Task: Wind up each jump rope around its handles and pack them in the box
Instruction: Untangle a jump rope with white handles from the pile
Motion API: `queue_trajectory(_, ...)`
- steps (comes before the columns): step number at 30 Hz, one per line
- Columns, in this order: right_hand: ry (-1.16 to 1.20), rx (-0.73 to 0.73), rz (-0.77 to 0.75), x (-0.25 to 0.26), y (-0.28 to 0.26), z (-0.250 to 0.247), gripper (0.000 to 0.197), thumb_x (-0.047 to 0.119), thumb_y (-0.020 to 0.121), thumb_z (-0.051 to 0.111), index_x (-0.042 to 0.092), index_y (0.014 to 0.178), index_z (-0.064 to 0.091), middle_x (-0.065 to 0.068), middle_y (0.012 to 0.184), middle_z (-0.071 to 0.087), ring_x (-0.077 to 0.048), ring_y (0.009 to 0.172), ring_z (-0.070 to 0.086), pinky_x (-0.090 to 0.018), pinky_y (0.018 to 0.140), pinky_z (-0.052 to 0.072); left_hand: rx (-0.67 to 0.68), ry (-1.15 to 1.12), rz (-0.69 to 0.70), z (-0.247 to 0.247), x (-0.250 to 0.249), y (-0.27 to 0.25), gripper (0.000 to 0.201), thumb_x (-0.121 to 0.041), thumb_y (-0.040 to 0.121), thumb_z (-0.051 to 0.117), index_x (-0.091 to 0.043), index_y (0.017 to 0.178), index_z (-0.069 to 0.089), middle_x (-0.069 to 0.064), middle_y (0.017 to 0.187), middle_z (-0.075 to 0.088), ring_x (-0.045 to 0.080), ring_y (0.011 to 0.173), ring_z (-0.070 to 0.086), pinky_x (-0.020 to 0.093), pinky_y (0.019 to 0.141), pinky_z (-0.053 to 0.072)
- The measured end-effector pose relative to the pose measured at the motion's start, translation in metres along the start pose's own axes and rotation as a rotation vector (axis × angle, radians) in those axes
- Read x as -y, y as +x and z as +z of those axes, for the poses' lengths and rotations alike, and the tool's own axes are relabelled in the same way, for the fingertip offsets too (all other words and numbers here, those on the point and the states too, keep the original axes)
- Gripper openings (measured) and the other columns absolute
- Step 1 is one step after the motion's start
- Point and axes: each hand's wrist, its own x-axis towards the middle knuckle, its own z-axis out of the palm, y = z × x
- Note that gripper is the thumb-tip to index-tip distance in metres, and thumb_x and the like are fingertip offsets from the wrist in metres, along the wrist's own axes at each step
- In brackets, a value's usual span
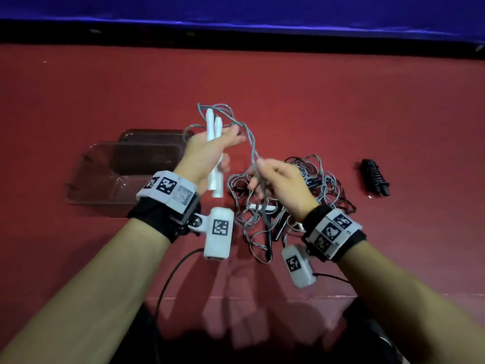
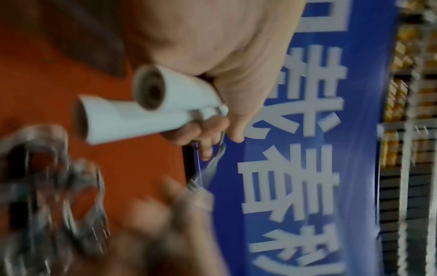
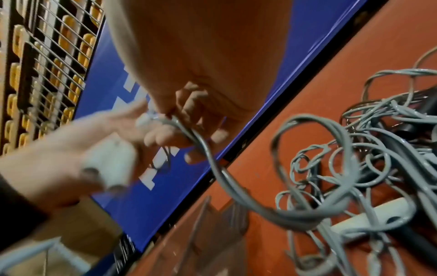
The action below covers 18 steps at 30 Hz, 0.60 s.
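My left hand grips two white jump-rope handles side by side, held upright above the red table; their butt ends show in the left wrist view. A grey rope runs from the handle tops down to my right hand, which pinches it between thumb and fingers. Below lies a tangled pile of grey rope with black handles and one more white handle. A clear plastic box sits at the left. A wound black jump rope lies at the right.
The red table ends at a black edge with a blue banner behind it. Black cables trail from the wrist cameras over the table's near edge. Bare red surface lies beyond the pile and between the pile and the black rope.
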Motion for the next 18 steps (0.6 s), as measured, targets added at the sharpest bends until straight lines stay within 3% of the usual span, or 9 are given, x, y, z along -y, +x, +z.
queue_trajectory(2, 0.25, -0.093, 0.004, 0.011, 0.005, -0.006, 0.03, 0.023, 0.11, 0.042, 0.004, 0.099, 0.063, 0.001, 0.066, 0.054, -0.01, 0.048, 0.04, -0.027, 0.05, 0.039, -0.158, 0.419, 0.096, -0.014, 0.014, 0.008, 0.023, -0.036, 0.091, 0.076, -0.014, 0.088, 0.072, 0.002, 0.076, 0.072, 0.005, 0.04, 0.042, 0.021, 0.045, 0.038)
queue_trajectory(3, 0.395, -0.101, 0.014, 0.016, 0.009, -0.01, 0.028, 0.019, 0.109, 0.039, 0.004, 0.106, 0.062, 0.002, 0.07, 0.05, -0.009, 0.052, 0.037, -0.025, 0.053, 0.036, -0.138, 0.563, 0.087, -0.017, 0.021, 0.006, 0.027, -0.041, 0.087, 0.078, -0.016, 0.08, 0.071, 0.0, 0.066, 0.066, 0.004, 0.043, 0.045, 0.019, 0.047, 0.04)
queue_trajectory(5, 0.637, -0.068, 0.063, 0.026, 0.013, -0.016, 0.028, 0.006, 0.104, 0.037, 0.0, 0.123, 0.057, 0.001, 0.08, 0.051, -0.01, 0.06, 0.035, -0.024, 0.058, 0.034, 0.076, 0.616, -0.005, -0.015, 0.04, -0.003, 0.047, -0.058, 0.079, 0.078, -0.012, 0.077, 0.068, 0.001, 0.053, 0.055, 0.01, 0.042, 0.045, 0.024, 0.048, 0.039)
queue_trajectory(7, 0.743, -0.013, 0.116, 0.033, 0.011, -0.018, 0.037, -0.004, 0.098, 0.036, -0.002, 0.131, 0.052, -0.001, 0.09, 0.056, -0.011, 0.063, 0.038, -0.024, 0.06, 0.037, 0.288, 0.456, -0.084, -0.004, 0.054, -0.016, 0.06, -0.066, 0.076, 0.074, -0.008, 0.092, 0.073, 0.004, 0.045, 0.046, 0.015, 0.038, 0.038, 0.026, 0.046, 0.034)
queue_trajectory(9, 0.775, 0.017, 0.128, 0.034, 0.011, -0.017, 0.037, -0.006, 0.098, 0.039, -0.001, 0.133, 0.051, -0.004, 0.104, 0.065, -0.01, 0.067, 0.05, -0.025, 0.064, 0.048, 0.404, 0.311, -0.095, 0.013, 0.057, -0.026, 0.047, -0.046, 0.09, 0.074, -0.001, 0.102, 0.07, 0.006, 0.044, 0.045, 0.015, 0.038, 0.033, 0.024, 0.044, 0.032)
queue_trajectory(11, 0.759, -0.018, 0.114, 0.033, 0.011, -0.018, 0.034, -0.004, 0.102, 0.041, -0.001, 0.135, 0.051, -0.007, 0.118, 0.072, -0.012, 0.082, 0.067, -0.029, 0.079, 0.058, 0.441, 0.298, -0.075, 0.024, 0.051, -0.031, 0.022, -0.026, 0.094, 0.073, -0.004, 0.093, 0.072, 0.009, 0.048, 0.052, 0.015, 0.038, 0.032, 0.025, 0.045, 0.032)
queue_trajectory(13, 0.687, -0.09, 0.081, 0.029, 0.014, -0.021, 0.029, 0.0, 0.105, 0.043, 0.003, 0.133, 0.052, -0.008, 0.125, 0.071, -0.014, 0.094, 0.072, -0.033, 0.089, 0.059, 0.387, 0.354, -0.07, 0.024, 0.043, -0.028, 0.019, -0.021, 0.092, 0.075, -0.003, 0.088, 0.075, 0.004, 0.046, 0.056, 0.015, 0.038, 0.033, 0.027, 0.046, 0.029)
queue_trajectory(16, 0.539, -0.248, 0.117, 0.024, 0.021, -0.031, 0.02, 0.001, 0.103, 0.049, 0.01, 0.121, 0.052, -0.012, 0.119, 0.072, -0.009, 0.062, 0.06, -0.027, 0.066, 0.057, 0.254, 0.343, -0.074, 0.011, 0.031, -0.016, 0.015, -0.02, 0.091, 0.076, -0.005, 0.092, 0.074, 0.002, 0.071, 0.076, 0.012, 0.037, 0.036, 0.024, 0.042, 0.031)
queue_trajectory(18, 0.385, -0.311, 0.164, 0.018, 0.024, -0.048, 0.013, 0.011, 0.105, 0.05, 0.009, 0.117, 0.055, -0.009, 0.1, 0.072, -0.006, 0.046, 0.039, -0.019, 0.043, 0.038, 0.094, 0.369, -0.003, -0.002, 0.02, -0.004, 0.018, -0.026, 0.093, 0.074, -0.008, 0.095, 0.074, 0.002, 0.084, 0.079, 0.012, 0.037, 0.038, 0.024, 0.04, 0.034)
